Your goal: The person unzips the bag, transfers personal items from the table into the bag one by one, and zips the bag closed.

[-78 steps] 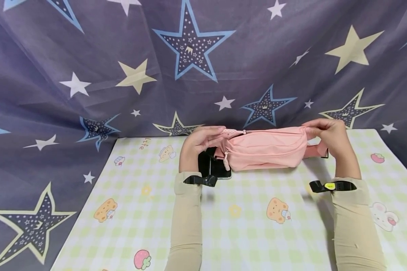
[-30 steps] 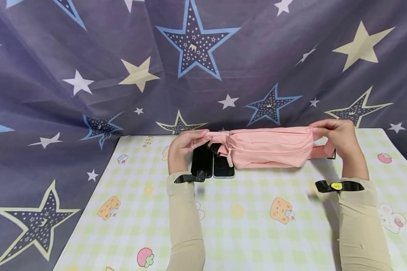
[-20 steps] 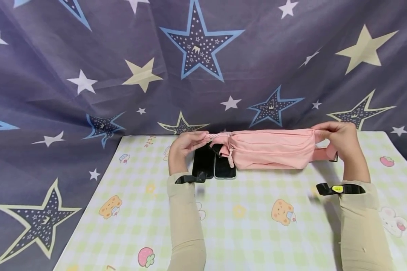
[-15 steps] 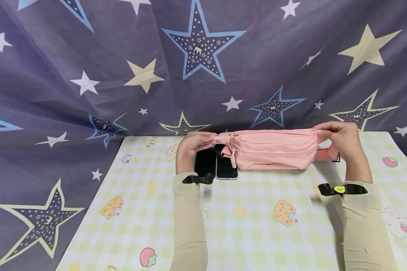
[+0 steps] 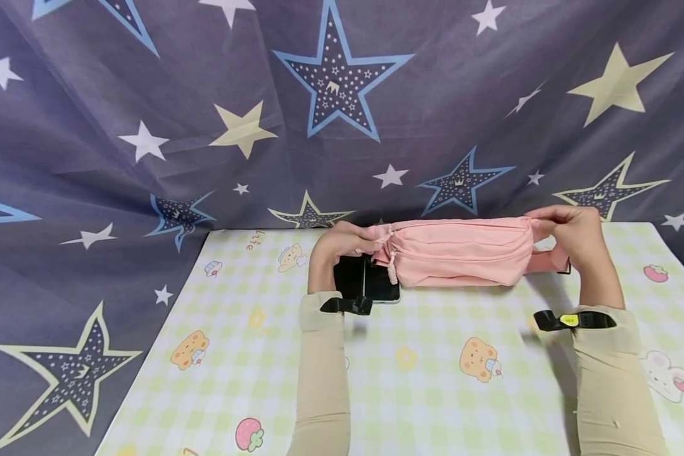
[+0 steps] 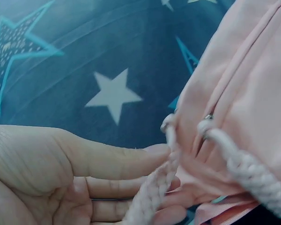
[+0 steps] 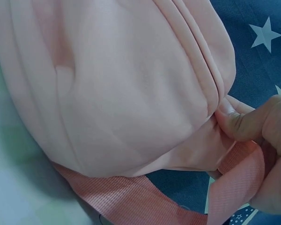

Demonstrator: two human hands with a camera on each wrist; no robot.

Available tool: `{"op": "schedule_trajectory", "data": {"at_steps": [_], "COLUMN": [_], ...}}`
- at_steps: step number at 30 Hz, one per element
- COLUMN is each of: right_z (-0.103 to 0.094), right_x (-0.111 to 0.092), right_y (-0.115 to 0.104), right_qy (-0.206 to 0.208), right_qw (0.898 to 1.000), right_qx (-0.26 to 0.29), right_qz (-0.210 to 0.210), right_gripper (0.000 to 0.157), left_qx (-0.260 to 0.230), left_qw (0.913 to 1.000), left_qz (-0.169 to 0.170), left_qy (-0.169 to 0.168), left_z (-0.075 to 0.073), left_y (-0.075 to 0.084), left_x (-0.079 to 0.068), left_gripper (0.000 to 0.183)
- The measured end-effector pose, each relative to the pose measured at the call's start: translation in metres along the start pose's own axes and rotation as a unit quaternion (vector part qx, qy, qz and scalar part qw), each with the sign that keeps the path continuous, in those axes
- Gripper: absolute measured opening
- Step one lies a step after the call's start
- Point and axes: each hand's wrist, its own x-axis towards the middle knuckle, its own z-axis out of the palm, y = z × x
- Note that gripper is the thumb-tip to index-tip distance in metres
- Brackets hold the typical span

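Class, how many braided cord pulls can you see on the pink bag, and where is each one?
2. The first braided pull is at the left hand; the second braided pull hangs from the zip beside it. Others may be hidden behind the pink bag.

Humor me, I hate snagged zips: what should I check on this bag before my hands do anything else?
1. Right hand steadying the pink bag: ok, it grips the right end.
2. Left hand on a braided pull: ok, thumb and fingers pinch it; how firmly, cannot tell.
3. Second pull free of the fingers: ok, it hangs apart from them.
4. Strap clear of the right hand: not ok, it loops up against the fingers.
5. Left phone and right phone in full view: not ok, both are partly covered.
6. Top zip fully closed: cannot tell, the left end is partly hidden.
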Motion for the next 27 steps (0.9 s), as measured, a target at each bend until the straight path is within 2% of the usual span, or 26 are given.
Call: {"op": "schedule_trajectory", "data": {"at_steps": [3,6,8,11,13,14,16,18,20,21,24,27], "right_z": [-0.001,-0.001,0.000,0.000,0.001,0.000,0.000,0.000,0.000,0.000,0.000,0.000], "right_x": [-0.001,-0.001,-0.001,-0.001,-0.001,-0.001,0.000,0.000,0.000,0.000,-0.001,-0.001], "right_y": [0.000,0.000,-0.001,-0.001,-0.001,-0.001,-0.001,0.000,0.001,0.001,0.001,0.001], "right_qy": [0.003,0.006,0.005,0.004,0.004,0.002,-0.001,-0.004,-0.006,-0.004,-0.003,-0.004], "right_qw": [1.000,1.000,1.000,1.000,1.000,1.000,1.000,1.000,1.000,1.000,1.000,1.000], "right_qx": [-0.006,-0.010,-0.007,-0.004,-0.003,0.000,0.006,0.009,0.010,0.006,-0.001,-0.005], "right_qz": [0.001,-0.002,-0.003,-0.005,-0.006,-0.007,-0.008,-0.010,-0.010,-0.011,-0.013,-0.013], "right_gripper": [0.024,0.026,0.028,0.028,0.026,0.025,0.022,0.021,0.021,0.020,0.018,0.013], "left_qx": [0.009,0.049,0.079,0.097,0.091,0.086,0.060,0.040,0.036,0.038,0.047,0.028], "left_qw": [0.9999,0.9987,0.9963,0.9897,0.9855,0.9851,0.9880,0.9885,0.9860,0.9842,0.9794,0.9779], "left_qz": [-0.005,-0.012,-0.007,0.039,0.079,0.100,0.130,0.146,0.156,0.164,0.189,0.201], "left_qy": [-0.001,0.005,0.033,0.098,0.119,0.110,0.059,-0.003,-0.045,-0.055,-0.055,-0.051], "left_z": [0.007,0.010,0.012,0.014,0.015,0.015,0.014,0.014,0.013,0.013,0.016,0.021], "left_y": [0.005,0.009,0.011,0.010,0.008,0.007,0.003,-0.001,-0.005,-0.007,-0.012,-0.015], "left_x": [-0.001,-0.004,-0.005,-0.004,-0.001,0.002,0.007,0.013,0.017,0.019,0.024,0.027], "left_gripper": [0.026,0.033,0.031,0.024,0.022,0.024,0.033,0.043,0.050,0.051,0.048,0.041]}}
